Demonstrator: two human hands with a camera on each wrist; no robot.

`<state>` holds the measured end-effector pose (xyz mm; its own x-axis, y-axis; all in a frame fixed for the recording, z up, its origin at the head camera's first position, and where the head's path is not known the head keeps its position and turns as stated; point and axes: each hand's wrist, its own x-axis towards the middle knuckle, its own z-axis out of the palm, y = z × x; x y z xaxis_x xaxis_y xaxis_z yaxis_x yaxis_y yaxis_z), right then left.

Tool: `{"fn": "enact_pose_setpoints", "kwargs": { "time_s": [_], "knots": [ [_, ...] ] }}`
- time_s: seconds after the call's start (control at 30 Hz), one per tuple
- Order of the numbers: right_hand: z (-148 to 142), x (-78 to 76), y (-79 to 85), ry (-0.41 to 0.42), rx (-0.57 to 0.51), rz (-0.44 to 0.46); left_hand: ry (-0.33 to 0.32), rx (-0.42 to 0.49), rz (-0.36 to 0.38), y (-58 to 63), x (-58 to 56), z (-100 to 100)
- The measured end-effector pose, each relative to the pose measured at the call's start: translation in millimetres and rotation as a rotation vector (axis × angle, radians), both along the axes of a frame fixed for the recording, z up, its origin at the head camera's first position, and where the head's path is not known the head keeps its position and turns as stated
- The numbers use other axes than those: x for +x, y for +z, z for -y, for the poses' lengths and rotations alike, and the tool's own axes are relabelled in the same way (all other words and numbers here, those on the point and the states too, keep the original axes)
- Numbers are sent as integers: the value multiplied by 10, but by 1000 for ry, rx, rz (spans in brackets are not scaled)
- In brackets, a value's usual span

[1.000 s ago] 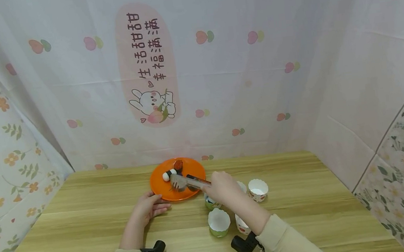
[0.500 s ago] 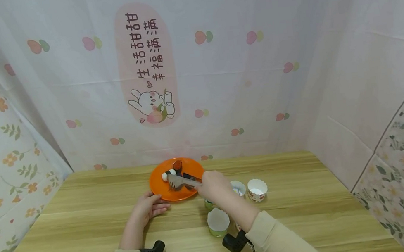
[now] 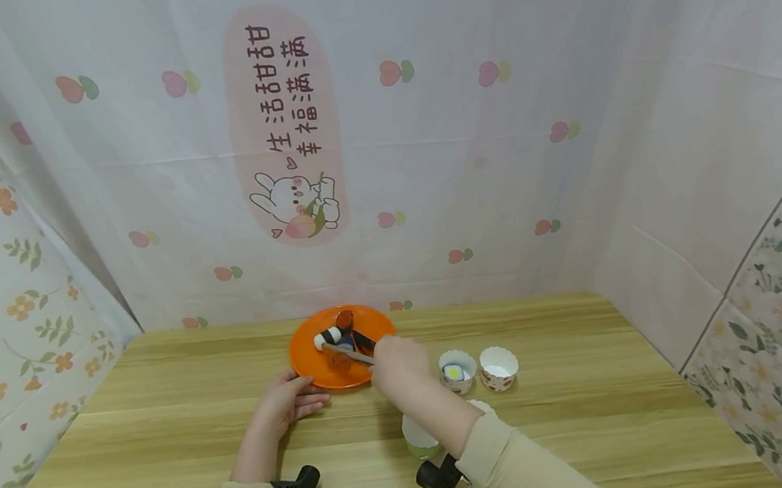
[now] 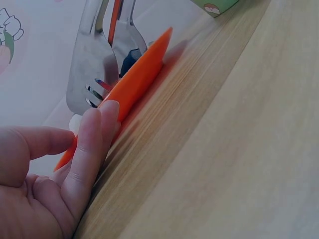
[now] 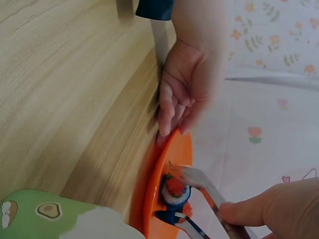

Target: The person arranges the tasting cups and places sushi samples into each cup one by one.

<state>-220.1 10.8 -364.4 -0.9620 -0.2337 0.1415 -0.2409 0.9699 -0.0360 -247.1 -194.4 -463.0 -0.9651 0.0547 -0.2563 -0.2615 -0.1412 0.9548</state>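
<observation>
My left hand (image 3: 281, 405) pinches the near-left rim of an orange plate (image 3: 305, 366), thumb above and fingers below in the left wrist view. Over the plate, my right hand (image 3: 401, 368) grips metal tongs (image 4: 90, 64). Their two ends stand on either side of a toy-like sushi piece (image 5: 175, 186) with a red top, white middle and dark wrap; whether they touch it I cannot tell. Beside it on the plate lie a white piece with a black band (image 3: 328, 337) and a red-topped piece (image 3: 345, 319). Part of the plate is hidden by the right hand.
Right of the plate stand a paper cup (image 3: 458, 381) with a white-and-yellow piece inside and another floral paper cup (image 3: 500, 376). A green paper cup (image 3: 421, 442) and one more cup (image 3: 483, 406) are partly behind the right forearm. A patterned curtain (image 3: 428, 191) hangs behind the table.
My right hand has moved left and slightly down, and the tongs have turned edge-on over the plate. The cup with the white-and-yellow piece has come into view. My left hand stays at the rim.
</observation>
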Motion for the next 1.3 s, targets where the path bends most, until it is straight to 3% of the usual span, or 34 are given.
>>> {"fn": "enact_pose_setpoints", "kwargs": {
  "time_s": [0.1, 0.4, 0.7, 1.3],
  "knots": [
    [13, 15, -17, 20, 36, -50, 0, 6, 4, 6, 3, -6],
    [16, 30, -60, 47, 87, -71, -1, 4, -2, 6, 13, -4],
    [-24, 6, -74, 86, 140, -151, -9, 2, -6, -2, -1, -3],
    [-97, -52, -30, 71, 133, -78, 11, -11, 15, -34, -33, 7]
  ]
}}
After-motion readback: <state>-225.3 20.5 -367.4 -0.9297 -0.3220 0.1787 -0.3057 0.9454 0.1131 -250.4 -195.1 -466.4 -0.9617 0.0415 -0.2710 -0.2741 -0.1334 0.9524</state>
